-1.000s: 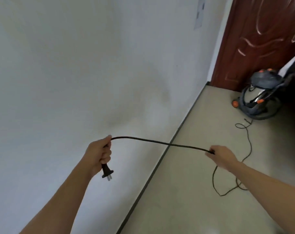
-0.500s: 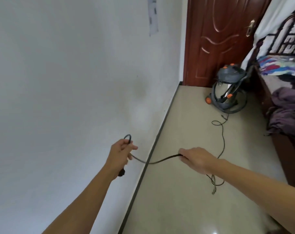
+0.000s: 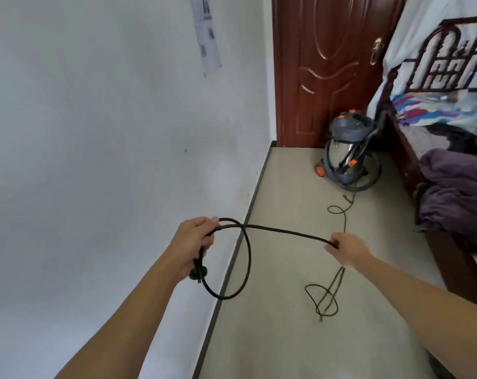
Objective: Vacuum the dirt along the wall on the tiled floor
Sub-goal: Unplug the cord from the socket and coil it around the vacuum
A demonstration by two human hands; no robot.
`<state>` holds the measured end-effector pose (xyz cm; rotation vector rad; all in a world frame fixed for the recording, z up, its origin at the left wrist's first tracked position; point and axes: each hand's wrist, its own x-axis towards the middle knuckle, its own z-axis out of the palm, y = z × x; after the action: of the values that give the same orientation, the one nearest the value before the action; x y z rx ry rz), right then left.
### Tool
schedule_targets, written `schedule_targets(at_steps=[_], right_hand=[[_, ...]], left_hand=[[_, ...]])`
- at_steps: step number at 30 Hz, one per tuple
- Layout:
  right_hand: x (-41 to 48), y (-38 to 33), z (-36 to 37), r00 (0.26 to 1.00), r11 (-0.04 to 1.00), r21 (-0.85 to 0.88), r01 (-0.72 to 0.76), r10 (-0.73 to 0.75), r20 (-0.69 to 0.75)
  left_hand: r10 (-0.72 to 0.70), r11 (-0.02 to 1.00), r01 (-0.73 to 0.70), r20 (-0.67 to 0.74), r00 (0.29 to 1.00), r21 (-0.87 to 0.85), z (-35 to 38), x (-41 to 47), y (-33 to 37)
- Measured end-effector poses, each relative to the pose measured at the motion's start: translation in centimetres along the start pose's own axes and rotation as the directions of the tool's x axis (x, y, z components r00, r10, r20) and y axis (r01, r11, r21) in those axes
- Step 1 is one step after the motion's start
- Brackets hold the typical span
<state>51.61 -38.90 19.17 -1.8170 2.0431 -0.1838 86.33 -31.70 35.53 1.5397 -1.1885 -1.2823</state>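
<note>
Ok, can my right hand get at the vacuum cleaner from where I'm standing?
Probably not without walking over. The vacuum cleaner stands far down the tiled floor by the door, well beyond the right hand, which is also pinching the power cord. Only loose cord lies between.

We can read no text; the print on the paper sheet (image 3: 206, 36) on the wall (image 3: 95, 132) is blurred.

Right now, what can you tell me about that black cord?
The cord is thin, black and rubbery-looking. The left hand grips it near the plug, which hangs below the fist, with one loop dangling. A span arcs to the right hand, which holds it; from there it drops to the floor, tangles, and trails to the vacuum.
</note>
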Motion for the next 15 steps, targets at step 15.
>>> schedule_targets(at_steps=[15], right_hand=[[12.4, -7.8, -7.3, 0.977, 0.991, 0.089, 0.103, -0.117, 0.177]], left_hand=[[0.011, 0.955, -0.010, -0.002, 1.000, 0.296, -1.1, 23.1, 0.7]])
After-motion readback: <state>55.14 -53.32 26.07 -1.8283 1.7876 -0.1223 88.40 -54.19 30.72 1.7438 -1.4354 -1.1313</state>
